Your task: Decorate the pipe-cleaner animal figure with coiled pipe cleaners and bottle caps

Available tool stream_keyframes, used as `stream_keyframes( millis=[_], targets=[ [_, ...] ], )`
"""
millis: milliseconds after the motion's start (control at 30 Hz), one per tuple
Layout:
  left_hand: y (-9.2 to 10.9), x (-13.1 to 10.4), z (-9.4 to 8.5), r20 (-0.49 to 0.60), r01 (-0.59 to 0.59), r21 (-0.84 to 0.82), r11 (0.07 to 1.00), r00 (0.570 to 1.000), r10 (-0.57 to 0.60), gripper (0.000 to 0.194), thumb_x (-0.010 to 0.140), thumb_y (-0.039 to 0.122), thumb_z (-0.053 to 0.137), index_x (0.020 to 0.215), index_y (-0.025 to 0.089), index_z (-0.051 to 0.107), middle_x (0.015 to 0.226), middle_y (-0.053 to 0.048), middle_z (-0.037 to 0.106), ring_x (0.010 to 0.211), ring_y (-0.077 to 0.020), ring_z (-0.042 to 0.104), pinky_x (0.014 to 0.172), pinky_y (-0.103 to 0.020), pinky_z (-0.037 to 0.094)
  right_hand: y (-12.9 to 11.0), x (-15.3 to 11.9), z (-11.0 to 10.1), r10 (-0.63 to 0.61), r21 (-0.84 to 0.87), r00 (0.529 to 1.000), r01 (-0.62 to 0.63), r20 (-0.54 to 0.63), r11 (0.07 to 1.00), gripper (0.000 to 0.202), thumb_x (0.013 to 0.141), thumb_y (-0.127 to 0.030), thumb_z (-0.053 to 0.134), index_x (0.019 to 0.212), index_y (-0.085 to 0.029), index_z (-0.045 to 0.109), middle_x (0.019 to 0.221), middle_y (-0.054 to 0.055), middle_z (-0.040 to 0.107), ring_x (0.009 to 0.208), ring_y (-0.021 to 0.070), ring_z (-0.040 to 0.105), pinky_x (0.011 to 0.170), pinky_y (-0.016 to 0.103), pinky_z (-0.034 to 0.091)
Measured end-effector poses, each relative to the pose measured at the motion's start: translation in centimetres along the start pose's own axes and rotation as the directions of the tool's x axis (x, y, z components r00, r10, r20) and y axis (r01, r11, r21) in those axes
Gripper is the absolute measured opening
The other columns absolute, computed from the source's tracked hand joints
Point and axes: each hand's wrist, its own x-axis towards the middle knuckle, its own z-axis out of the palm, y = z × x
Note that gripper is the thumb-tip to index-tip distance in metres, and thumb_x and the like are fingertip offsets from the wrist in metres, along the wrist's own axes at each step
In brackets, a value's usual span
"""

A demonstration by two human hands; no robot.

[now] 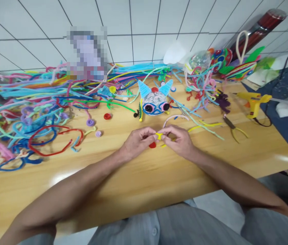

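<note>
Between my two hands is a small yellow piece (159,136), pinched from both sides near the middle of the table. My left hand (140,141) has thumb and fingers closed on its left end. On its right end, the thumb and fingers of my right hand (177,139) are closed. A red round piece (152,145) lies just below the fingertips. Beyond the hands stands a craft head (155,102) with blue pointed ears, a blue band and round black eyes edged in pink. Yellow stems (195,128) lie beside my right hand.
Coloured fuzzy stems (31,92) pile up along the back and left. A red coil (107,116) and purple coils (90,122) lie left of centre. Pliers (233,127), a yellow glue gun (253,101) and its black cord are at the right, with a red cylinder (261,30) behind.
</note>
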Motion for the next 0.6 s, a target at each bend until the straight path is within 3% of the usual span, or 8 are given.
stream_keyframes(
  millis=[300, 600],
  targets=[
    [-0.82, -0.1, 0.27, -0.042, -0.073, 0.03, 0.997, 0.996, 0.075, 0.027, 0.096, 0.04, 0.067, 0.093, 0.015, 0.075, 0.081, -0.003, 0.076, 0.072, -0.0127, 0.067, 0.071, -0.024, 0.051, -0.14, 0.21, -0.02, -0.034, -0.038, 0.999, 0.034, 0.009, 0.999, 0.014, 0.094, -0.017, 0.066, 0.1, -0.025, 0.076, 0.08, 0.0, 0.074, 0.072, 0.0154, 0.067, 0.07, 0.03, 0.055],
    [-0.33, -0.62, 0.24, -0.112, -0.131, 0.082, 0.988, 0.984, 0.14, 0.025, 0.096, 0.037, 0.065, 0.092, 0.015, 0.075, 0.081, -0.004, 0.079, 0.072, -0.0134, 0.07, 0.073, -0.025, 0.052, 0.04, 0.48, 0.02, 0.114, 0.09, 0.993, -0.111, -0.034, 0.99, 0.017, 0.093, -0.024, 0.067, 0.107, -0.024, 0.076, 0.088, 0.001, 0.077, 0.079, 0.0157, 0.071, 0.077, 0.031, 0.058]
  ],
)
